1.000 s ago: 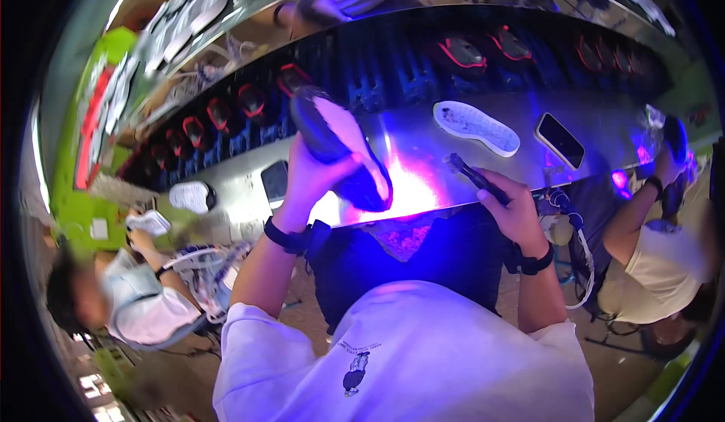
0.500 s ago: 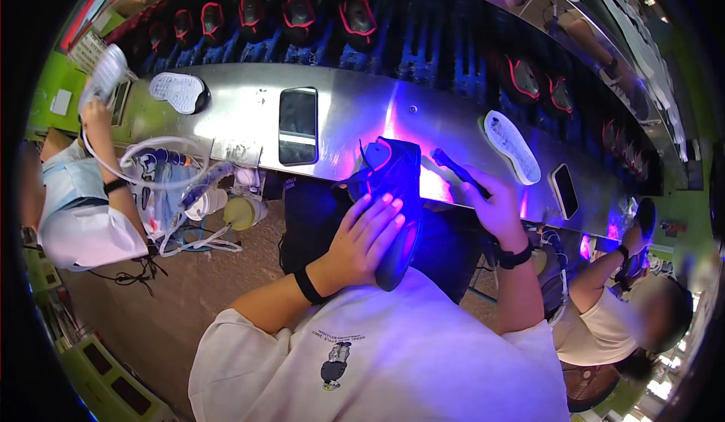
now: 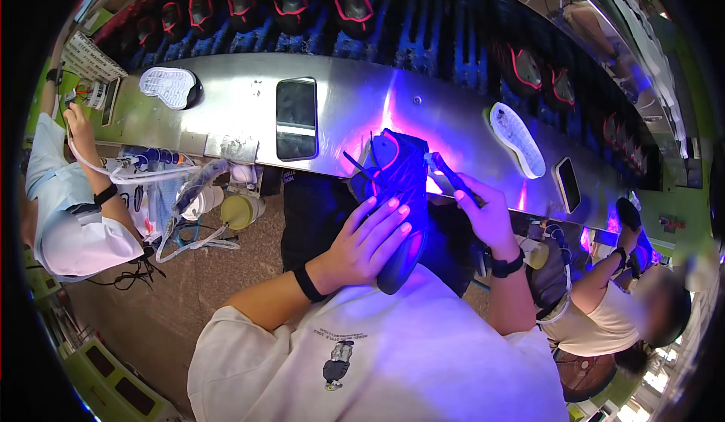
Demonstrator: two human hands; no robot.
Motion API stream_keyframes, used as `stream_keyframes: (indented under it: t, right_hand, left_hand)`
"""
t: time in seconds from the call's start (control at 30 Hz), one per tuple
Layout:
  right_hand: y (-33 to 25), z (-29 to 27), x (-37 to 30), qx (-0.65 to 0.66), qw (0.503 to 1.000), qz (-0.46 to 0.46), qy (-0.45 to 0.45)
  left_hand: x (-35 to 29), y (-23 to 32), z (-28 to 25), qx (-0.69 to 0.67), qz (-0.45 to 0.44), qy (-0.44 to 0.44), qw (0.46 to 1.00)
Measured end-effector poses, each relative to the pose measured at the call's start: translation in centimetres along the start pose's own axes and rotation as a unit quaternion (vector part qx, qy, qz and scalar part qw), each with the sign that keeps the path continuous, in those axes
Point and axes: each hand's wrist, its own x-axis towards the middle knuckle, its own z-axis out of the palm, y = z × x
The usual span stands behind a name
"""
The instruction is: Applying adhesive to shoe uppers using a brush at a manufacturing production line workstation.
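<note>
A dark shoe upper (image 3: 404, 188) with loose laces at its opening lies tilted over my lap at the metal bench's edge, lit violet. My left hand (image 3: 362, 244) holds it, the fingers lying along its side. My right hand (image 3: 487, 214) is closed around a dark-handled brush (image 3: 451, 171). The brush's tip is against or very close to the shoe's right edge; whether it touches I cannot tell. To the right on the bench lies a white shoe sole (image 3: 517, 139), apart from both hands.
A metal bench (image 3: 234, 97) crosses ahead, bearing a large phone (image 3: 297, 120), another sole (image 3: 168, 87) and a smaller phone (image 3: 566, 184). Behind it, a dark conveyor (image 3: 423, 29) carries several red-trimmed shoe uppers. Co-workers sit at left and right. A yellowish container (image 3: 240, 212) stands among hoses at left.
The brush has moved left to the shoe's edge with my right hand. The shoe has shifted slightly. The co-worker at left has lowered the pale sole from view.
</note>
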Motion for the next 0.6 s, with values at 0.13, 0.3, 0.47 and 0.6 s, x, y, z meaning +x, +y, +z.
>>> stream_keyframes:
  t: [0.13,0.3,0.47,0.6]
  right_hand:
    - [1.3,0.6,-2.0,-0.049,0.999,0.003,0.017]
    - [2.3,0.5,-3.3,-0.047,0.998,-0.021,0.024]
    - [2.2,0.3,-6.0,0.058,0.998,0.022,-0.015]
    - [1.0,-0.5,-8.7,0.09,0.993,0.068,-0.038]
  left_hand:
    - [0.2,0.1,-0.2,-0.002,0.002,-0.004,1.0]
    - [0.4,0.3,-0.3,-0.008,0.006,-0.014,1.0]
    - [0.7,0.5,-0.3,-0.008,0.01,-0.015,1.0]
    - [2.0,1.2,-0.5,-0.002,0.006,-0.04,0.999]
